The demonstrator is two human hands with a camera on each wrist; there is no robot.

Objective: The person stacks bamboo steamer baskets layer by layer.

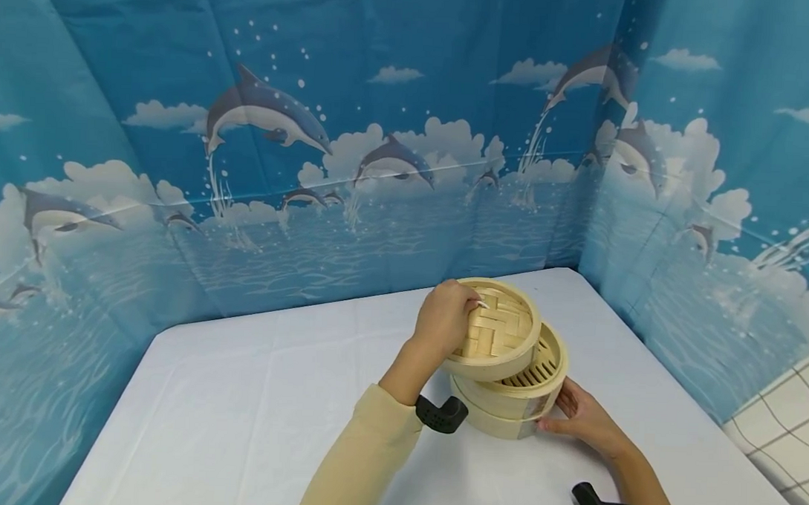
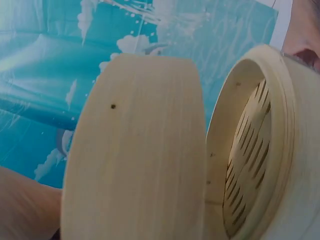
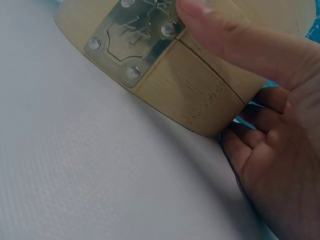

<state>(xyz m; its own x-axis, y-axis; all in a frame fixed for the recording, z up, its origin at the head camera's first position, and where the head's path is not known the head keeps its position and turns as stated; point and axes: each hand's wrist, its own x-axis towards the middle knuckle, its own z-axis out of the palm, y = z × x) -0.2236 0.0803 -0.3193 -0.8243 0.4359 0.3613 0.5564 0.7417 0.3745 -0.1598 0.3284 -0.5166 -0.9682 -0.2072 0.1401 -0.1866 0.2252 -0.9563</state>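
Observation:
A round bamboo steamer lid (image 1: 499, 323) with a woven top is tilted over the left part of a stacked bamboo steamer (image 1: 506, 408). My left hand (image 1: 445, 317) pinches the lid at its top; the exact grip is partly hidden by the fingers. In the left wrist view the lid's rim (image 2: 135, 150) stands apart from the steamer's upper tier (image 2: 287, 125), whose slatted floor shows. My right hand (image 1: 586, 418) holds the steamer's right side. The right wrist view shows its thumb (image 3: 225, 35) on the wall near a riveted metal plate (image 3: 132, 42), other fingers curled behind.
The steamer stands on a white-covered table (image 1: 272, 404), toward its right back part. A blue curtain (image 1: 378, 229) with dolphins hangs behind and along the right side. White tiles (image 1: 789, 422) show at the far right.

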